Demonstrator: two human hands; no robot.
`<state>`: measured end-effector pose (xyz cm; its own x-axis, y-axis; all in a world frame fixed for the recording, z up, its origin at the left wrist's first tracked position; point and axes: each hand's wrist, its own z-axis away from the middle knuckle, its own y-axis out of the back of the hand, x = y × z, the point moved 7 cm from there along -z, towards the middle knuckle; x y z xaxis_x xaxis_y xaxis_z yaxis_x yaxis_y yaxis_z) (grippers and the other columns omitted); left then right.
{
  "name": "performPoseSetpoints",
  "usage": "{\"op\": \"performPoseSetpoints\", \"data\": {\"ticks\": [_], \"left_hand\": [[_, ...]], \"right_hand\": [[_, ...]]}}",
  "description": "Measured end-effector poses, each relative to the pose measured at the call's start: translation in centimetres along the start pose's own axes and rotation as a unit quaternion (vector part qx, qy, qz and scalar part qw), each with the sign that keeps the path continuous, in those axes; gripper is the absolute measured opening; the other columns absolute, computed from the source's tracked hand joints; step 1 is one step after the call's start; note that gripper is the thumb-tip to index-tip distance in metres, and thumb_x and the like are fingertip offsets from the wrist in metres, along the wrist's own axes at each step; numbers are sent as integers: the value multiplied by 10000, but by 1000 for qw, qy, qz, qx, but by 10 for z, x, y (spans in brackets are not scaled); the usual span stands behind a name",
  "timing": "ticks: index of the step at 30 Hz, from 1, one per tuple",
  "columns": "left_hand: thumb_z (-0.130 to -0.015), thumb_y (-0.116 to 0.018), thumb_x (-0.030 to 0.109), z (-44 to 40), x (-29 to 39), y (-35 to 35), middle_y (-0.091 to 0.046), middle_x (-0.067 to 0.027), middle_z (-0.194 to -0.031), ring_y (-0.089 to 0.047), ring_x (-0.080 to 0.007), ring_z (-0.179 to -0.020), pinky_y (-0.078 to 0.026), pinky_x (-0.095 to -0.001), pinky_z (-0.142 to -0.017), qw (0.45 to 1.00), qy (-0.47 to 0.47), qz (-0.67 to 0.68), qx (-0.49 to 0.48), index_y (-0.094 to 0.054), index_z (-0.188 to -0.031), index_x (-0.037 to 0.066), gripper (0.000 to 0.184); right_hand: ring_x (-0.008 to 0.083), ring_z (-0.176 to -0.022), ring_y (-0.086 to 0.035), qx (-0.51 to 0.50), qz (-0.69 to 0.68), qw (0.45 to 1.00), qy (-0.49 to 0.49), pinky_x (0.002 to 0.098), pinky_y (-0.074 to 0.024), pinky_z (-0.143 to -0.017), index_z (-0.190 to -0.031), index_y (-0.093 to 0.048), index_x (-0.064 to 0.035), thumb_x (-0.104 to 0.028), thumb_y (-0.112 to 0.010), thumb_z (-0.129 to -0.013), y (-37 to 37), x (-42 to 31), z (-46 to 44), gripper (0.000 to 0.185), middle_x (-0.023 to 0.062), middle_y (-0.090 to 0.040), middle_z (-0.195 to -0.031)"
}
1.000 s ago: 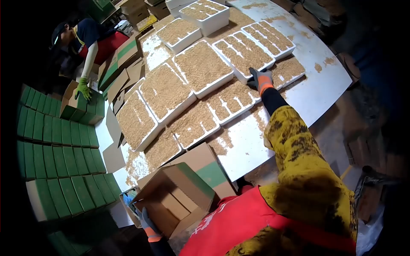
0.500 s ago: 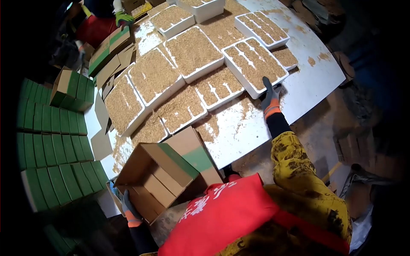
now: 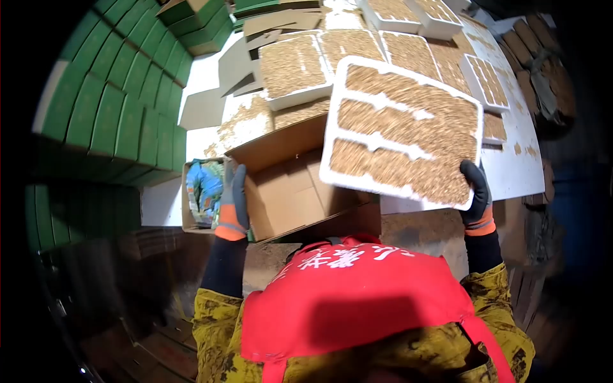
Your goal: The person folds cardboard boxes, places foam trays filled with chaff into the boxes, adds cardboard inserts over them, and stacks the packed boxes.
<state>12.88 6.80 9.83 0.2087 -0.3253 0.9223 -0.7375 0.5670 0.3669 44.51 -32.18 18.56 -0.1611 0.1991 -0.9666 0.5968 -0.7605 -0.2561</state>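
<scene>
My right hand (image 3: 476, 193), in a dark glove with an orange cuff, grips the lower right corner of a white foam box (image 3: 327, 143). Brown, sawdust-like flakes fill this box between white ridges. It is raised in front of me, slightly tilted, its left end over the right part of an open cardboard box (image 3: 287, 201). With gloved fingers over the left wall, my left hand (image 3: 234, 203) holds the cardboard box. The visible part of the cardboard box's inside is bare. Left of that hand, a small carton (image 3: 186, 203) contains blue packets (image 3: 205, 185).
Several more filled foam boxes (image 3: 294, 96) stand on the white table (image 3: 511, 169) beyond. Green cartons (image 3: 96, 115) are stacked high on the left. Flattened cardboard (image 3: 281, 22) lies at the back left. Dark sacks (image 3: 549, 83) are at the far right.
My right hand has lifted the foam box off the table and brought it left, towards the cardboard box. My left hand has kept hold of the cardboard box. The view has turned left.
</scene>
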Motion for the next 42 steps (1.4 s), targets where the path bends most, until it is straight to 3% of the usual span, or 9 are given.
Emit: {"op": "performPoseSetpoints", "data": {"ticks": [3, 7, 10, 14, 19, 25, 31, 38, 42], "left_hand": [[-923, -472, 99, 19, -13, 6, -377, -219, -1416, -378, -326, -1306, -300, -369, -1076, 961, -207, -184, -17, -348, -1389, -22, 497], [-995, -351, 126, 36, 15, 16, -368, -167, -1441, -355, -250, -1331, -287, -323, -1086, 974, -190, -120, -17, -313, -1425, 14, 446], [-1001, -407, 229, 38, 19, 17, -452, -101, -1384, -428, -239, -1275, -323, -316, -1063, 991, -133, -31, 5, -350, -1393, -10, 463], [-988, -409, 433, 34, -45, 1, -596, -70, -1156, -551, -106, -1029, -460, -236, -845, 906, 225, 357, 41, -521, -1262, 13, 514], [-924, -556, 317, 39, -55, 107, -593, -109, -1124, -560, -197, -1001, -454, -350, -845, 979, 44, -5, 197, -586, -1161, 34, 370], [-775, -665, 373, 42, -110, 153, -585, -150, -1073, -529, -342, -1043, -413, -430, -910, 871, 145, -458, 98, -631, -1041, 118, 370], [-726, -721, 336, 38, -138, 147, -561, -109, -1082, -511, -286, -1047, -378, -429, -883, 858, 94, -504, 29, -569, -1048, 93, 431], [-845, -568, 263, 52, -132, 155, -602, -137, -1085, -524, -308, -1053, -371, -438, -919, 877, 92, -467, 61, -625, -1102, 88, 315], [-909, -497, 248, 50, -124, 167, -593, -191, -1045, -540, -357, -958, -426, -447, -836, 908, 163, -386, 25, -564, -1229, 46, 384]], "right_hand": [[181, -951, -608, -29, 116, 991, -58, 304, -500, -853, -1371, -379, 4, -194, -562, -853, -66, -8, -4, 584, 109, -616, -1086], [123, -883, -584, -115, 164, 974, -108, 264, -492, -793, -1438, -306, -34, -159, -607, -783, -160, -29, -9, 731, 83, -590, -1120], [114, -881, -594, -134, 141, 972, -132, 246, -494, -741, -1446, -301, -63, -108, -655, -769, -206, -13, -7, 765, 95, -606, -1105], [173, -869, -637, -200, 267, 934, -129, 264, -500, -732, -1433, -280, -10, -364, -715, -800, -213, 38, -13, 846, 118, -653, -1019], [389, -936, -622, -333, 675, 657, -42, 426, -471, -839, -1255, -476, 22, -548, -651, -771, -220, 54, -33, 768, 227, -655, -989], [303, -782, -661, -480, 811, 327, 64, 401, -509, -692, -795, -687, -68, -364, -614, -791, -248, 101, -38, 305, 143, -681, -813], [298, -802, -651, -521, 520, 663, 135, 414, -508, -713, -946, -653, -130, -504, -646, -807, -444, 77, -123, 399, 124, -669, -847], [463, -1375, -157, -452, 665, 574, 153, 539, -207, -1097, -1469, -222, -119, -715, -673, -608, -587, 347, -277, 1140, 210, -188, -1507], [449, -1287, -322, -335, 740, 556, 178, 526, -304, -1031, -1419, -269, -29, -677, -644, -679, -588, 374, -278, 1053, 268, -316, -1405]]}}
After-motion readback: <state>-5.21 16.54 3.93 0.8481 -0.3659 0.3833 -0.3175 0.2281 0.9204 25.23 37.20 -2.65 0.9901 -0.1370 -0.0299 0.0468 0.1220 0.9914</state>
